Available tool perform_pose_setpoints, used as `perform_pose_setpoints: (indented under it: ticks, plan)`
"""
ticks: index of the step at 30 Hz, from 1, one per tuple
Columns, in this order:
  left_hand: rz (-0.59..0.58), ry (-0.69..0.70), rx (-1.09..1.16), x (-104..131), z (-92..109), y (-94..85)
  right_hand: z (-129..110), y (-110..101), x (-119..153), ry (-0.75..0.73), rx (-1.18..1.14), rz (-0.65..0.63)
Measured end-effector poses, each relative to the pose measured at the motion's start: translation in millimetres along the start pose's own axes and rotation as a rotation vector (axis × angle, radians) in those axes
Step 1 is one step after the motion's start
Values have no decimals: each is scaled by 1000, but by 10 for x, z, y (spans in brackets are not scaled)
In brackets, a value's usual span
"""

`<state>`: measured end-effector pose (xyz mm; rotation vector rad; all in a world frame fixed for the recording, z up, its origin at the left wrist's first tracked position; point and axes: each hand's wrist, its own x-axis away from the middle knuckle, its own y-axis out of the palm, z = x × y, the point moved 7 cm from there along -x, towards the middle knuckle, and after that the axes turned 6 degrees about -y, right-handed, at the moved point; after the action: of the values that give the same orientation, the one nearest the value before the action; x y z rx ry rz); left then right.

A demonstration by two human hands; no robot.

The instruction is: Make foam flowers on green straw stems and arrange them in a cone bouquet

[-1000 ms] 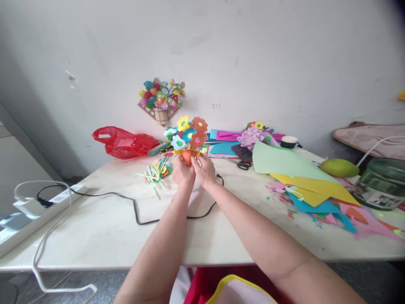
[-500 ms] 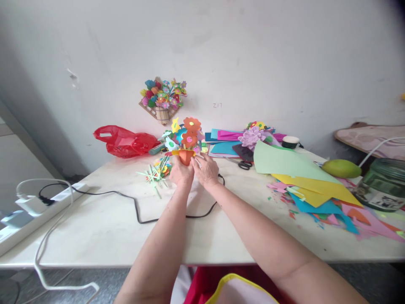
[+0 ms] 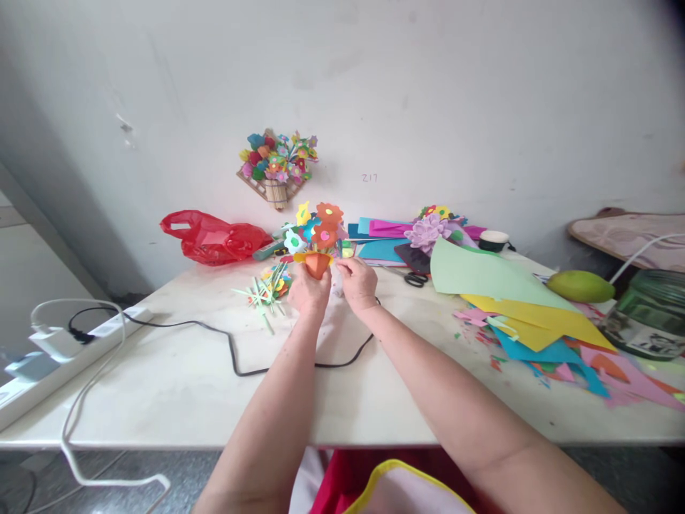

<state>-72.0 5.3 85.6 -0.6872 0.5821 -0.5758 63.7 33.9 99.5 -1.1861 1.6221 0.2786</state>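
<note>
My left hand is wrapped round a small orange flower pot with a yellow rim. Out of the pot rise several craft flowers: orange blooms, a yellow one and a pale blue one. Just right of the rim, my right hand has its thumb and fingertips pinched together; whatever is between them is too small to make out. Left of my left hand lies a pile of pale green strips over small coloured flower shapes.
At the right lie coloured sheets, paper scraps, a green mango and a glass jar. Black scissors and a purple flower are farther back. A red bag sits back left; a black cable crosses the table.
My right hand has drawn away from the pot's side to the right, its fingertips now pinched. My left hand still holds the pot.
</note>
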Motion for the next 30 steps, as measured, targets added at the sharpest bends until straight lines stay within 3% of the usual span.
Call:
perform_pose_setpoints:
  ticks: [8,15,22,25,30]
  plan:
    - [-27,28,-61,19,45,4,-79,0,-20,-60,5,-35]
    - [7,103,-79,36,88,30,-106,-11,-37,12,142,-123]
    - [21,124,-100,67,116,70,-75,-44,-56,83,180,-92]
    - [13,130,-100,72,117,81,-89,-23,-44,33,223,-112]
    - [16,126,-58,53,94,86,-194,63,8,-206,325,-208]
